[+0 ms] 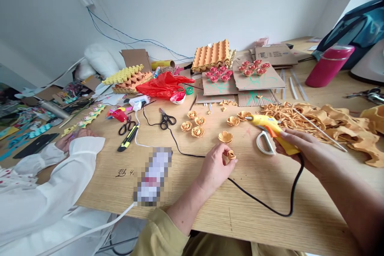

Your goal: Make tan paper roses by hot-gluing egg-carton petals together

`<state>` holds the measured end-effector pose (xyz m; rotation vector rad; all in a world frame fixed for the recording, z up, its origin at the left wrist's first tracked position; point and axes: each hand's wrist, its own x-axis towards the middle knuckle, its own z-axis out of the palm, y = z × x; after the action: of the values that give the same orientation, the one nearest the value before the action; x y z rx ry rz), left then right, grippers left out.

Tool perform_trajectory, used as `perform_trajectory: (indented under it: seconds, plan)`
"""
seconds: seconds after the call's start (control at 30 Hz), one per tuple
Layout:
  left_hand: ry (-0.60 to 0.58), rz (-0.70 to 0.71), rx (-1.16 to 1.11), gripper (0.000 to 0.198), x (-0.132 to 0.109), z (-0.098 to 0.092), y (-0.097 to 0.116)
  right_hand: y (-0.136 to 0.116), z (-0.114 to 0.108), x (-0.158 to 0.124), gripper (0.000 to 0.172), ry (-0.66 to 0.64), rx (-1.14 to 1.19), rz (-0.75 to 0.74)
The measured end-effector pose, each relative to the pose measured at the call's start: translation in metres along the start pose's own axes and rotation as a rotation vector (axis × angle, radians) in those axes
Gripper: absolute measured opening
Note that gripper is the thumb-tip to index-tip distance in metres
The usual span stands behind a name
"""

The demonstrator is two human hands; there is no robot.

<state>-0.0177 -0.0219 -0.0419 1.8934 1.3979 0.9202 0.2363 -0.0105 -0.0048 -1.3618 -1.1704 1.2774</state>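
My left hand [214, 167] pinches a small rolled orange egg-carton flower centre [231, 155] just above the table. In my right hand [303, 150] is a yellow glue gun [265, 123], its nozzle pointing left over the orange flowers. An open orange flower cup [225, 137] rests right beyond my left hand. Two more cups [233, 121] lie near the nozzle. Farther left sits a group of several finished orange flowers [197, 131]. A white D-shaped ring [265, 143] stands below the glue gun. The gun's black cord [264, 207] loops across the table under my hands.
Orange carton scraps [327, 122] pile up at right, by a pink bottle [330, 66]. Pink flowers [220, 74] stand on cardboard [261, 82] behind. Scissors [167, 120], a yellow cutter [128, 139] and a phone [153, 176] lie left. A co-worker's white sleeve [81, 164] reaches in.
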Motion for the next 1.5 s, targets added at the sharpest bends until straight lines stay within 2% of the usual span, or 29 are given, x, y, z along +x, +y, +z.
perform_trajectory:
  seconds: [0.13, 0.33, 0.4, 0.6, 0.73, 0.9, 1.07, 1.33, 1.5]
  plan:
    - [-0.01, 0.014, -0.017, 0.02, 0.0, 0.0, -0.001, 0.0, 0.013, -0.008, 0.034, -0.103, 0.228, 0.005]
    - [0.008, 0.022, -0.036, 0.022, 0.002, 0.0, -0.003, -0.003, 0.018, -0.02, 0.024, -0.161, 0.43, 0.022]
    - [0.037, 0.029, -0.067, 0.023, 0.004, 0.0, -0.003, -0.004, 0.019, -0.022, 0.025, -0.17, 0.462, 0.01]
    - [0.197, 0.063, -0.307, 0.026, 0.007, -0.006, 0.001, -0.005, 0.026, -0.023, 0.031, -0.194, 0.351, -0.063]
    - [0.268, 0.117, -0.418, 0.028, 0.007, -0.01, 0.003, 0.001, 0.028, -0.022, 0.041, -0.329, 0.27, -0.133]
    - [0.306, 0.18, -0.461, 0.025, 0.006, -0.013, 0.003, 0.008, 0.03, -0.025, 0.044, -0.406, 0.21, -0.136]
    - [0.334, 0.162, -0.453, 0.028, 0.006, -0.012, 0.001, 0.014, 0.029, -0.026, 0.041, -0.403, 0.148, -0.138]
    - [0.362, 0.17, -0.478, 0.024, 0.005, -0.011, 0.006, 0.007, 0.032, -0.028, 0.04, -0.391, 0.08, -0.157]
    - [0.372, 0.169, -0.462, 0.023, 0.005, -0.011, 0.006, 0.012, 0.029, -0.027, 0.039, -0.395, 0.061, -0.154]
